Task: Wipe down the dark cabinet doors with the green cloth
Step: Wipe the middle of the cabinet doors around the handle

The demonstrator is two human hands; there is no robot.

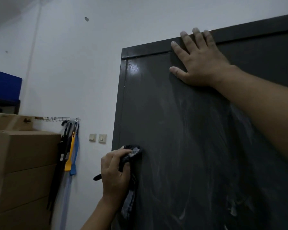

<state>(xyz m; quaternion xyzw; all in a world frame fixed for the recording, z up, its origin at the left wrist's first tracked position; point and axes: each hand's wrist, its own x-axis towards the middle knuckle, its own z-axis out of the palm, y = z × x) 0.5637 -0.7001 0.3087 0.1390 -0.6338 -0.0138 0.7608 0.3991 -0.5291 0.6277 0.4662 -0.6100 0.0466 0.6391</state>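
Observation:
A tall dark grey cabinet door [181, 130] fills the right half of the view, streaked with pale wipe marks. My left hand [114, 173] grips a bunched cloth [133, 154] that looks dark in this dim light. It presses the cloth against the door near its left edge, and a tail of cloth hangs down beside my wrist. My right hand [198, 62] lies flat with fingers spread on the upper part of the door. Its fingertips reach the cabinet's top rail [148, 49].
Stacked cardboard boxes [23, 163] stand at the left. Long-handled tools, one yellow [71, 153] and one blue, hang from a wire rack [65, 119] on the white wall. Two wall switches [97, 138] sit beside the cabinet. A blue box [5, 83] rests higher at far left.

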